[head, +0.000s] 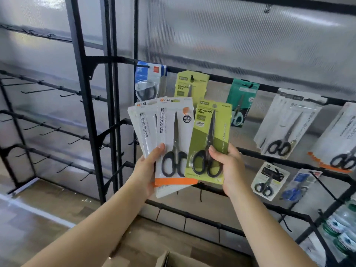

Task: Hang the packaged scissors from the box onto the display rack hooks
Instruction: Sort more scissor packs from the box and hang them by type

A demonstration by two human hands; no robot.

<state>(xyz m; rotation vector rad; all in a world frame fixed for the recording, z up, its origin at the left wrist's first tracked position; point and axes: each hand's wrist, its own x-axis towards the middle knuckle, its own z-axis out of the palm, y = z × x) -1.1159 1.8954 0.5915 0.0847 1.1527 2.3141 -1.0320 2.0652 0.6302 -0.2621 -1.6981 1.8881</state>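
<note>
Left hand grips fanned white packs, right hand pinches green pack apart, likely for the matching hook.

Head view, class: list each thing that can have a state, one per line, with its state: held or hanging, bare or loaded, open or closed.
Left hand: grips the white packs.
Right hand: grips the green pack.
White packs: fanned, held, not hung.
Green pack: held upright, not hung.
Hung green pack: on a hook.
Teal pack: on a hook.
Left hooks: bare.
Box: open, contents unseen.
</note>
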